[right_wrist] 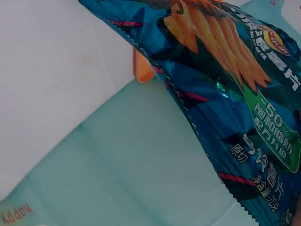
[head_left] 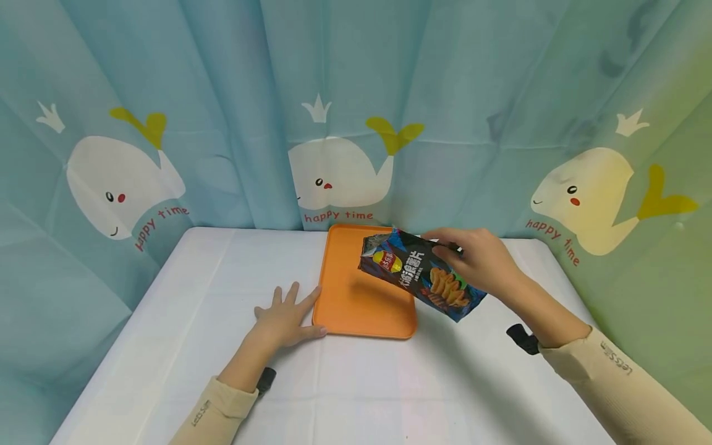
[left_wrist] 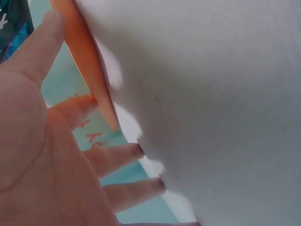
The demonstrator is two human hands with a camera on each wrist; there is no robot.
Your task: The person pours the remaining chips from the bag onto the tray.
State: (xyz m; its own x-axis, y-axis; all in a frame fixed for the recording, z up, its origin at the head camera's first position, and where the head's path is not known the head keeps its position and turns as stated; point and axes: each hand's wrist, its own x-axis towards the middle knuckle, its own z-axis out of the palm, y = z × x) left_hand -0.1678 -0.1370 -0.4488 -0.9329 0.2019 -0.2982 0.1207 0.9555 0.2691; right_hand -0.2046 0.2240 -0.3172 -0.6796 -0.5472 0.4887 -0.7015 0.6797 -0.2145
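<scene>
My right hand (head_left: 473, 256) pinches a dark blue bag of potato chips (head_left: 425, 272) by its upper edge. The bag hangs at a slant above the right part of an orange tray (head_left: 339, 290), and silvery lining shows at its left end. In the right wrist view the bag (right_wrist: 225, 94) fills the right side, its serrated edge toward the middle. My left hand (head_left: 283, 318) lies with spread fingers at the tray's near left corner. Its thumb and index finger touch the rim of the tray (left_wrist: 87, 52), seen also in the left wrist view.
The tray stands on a white-covered table (head_left: 239, 259), near its back edge. Behind the table hangs a blue-green curtain (head_left: 239, 123) printed with whales. Black straps (head_left: 523, 339) show at both wrists.
</scene>
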